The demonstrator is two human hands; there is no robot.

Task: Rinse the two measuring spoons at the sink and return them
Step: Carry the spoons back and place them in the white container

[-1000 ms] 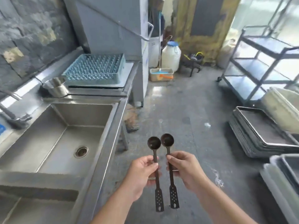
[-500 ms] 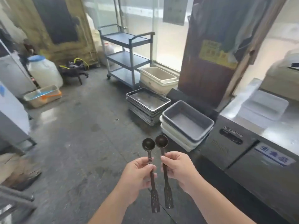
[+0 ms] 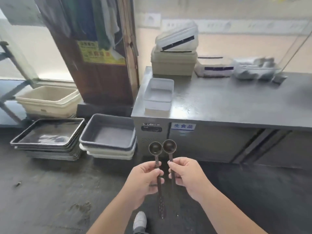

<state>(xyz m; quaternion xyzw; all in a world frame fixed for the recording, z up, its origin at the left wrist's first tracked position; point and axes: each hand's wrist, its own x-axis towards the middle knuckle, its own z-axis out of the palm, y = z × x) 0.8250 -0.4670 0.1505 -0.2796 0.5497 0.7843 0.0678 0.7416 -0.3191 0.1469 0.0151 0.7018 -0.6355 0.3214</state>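
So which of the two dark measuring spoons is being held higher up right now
The dark brown measuring spoon in the right hand; its round bowl sits slightly above that of the left hand's spoon.

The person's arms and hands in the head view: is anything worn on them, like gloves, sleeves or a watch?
Nothing worn shows. The left hand and right hand are bare, with no gloves and no rings visible. Both forearms are bare up to the picture's lower edge, with no sleeve, watch or band in sight. Below them one light-coloured shoe shows on the dark floor.
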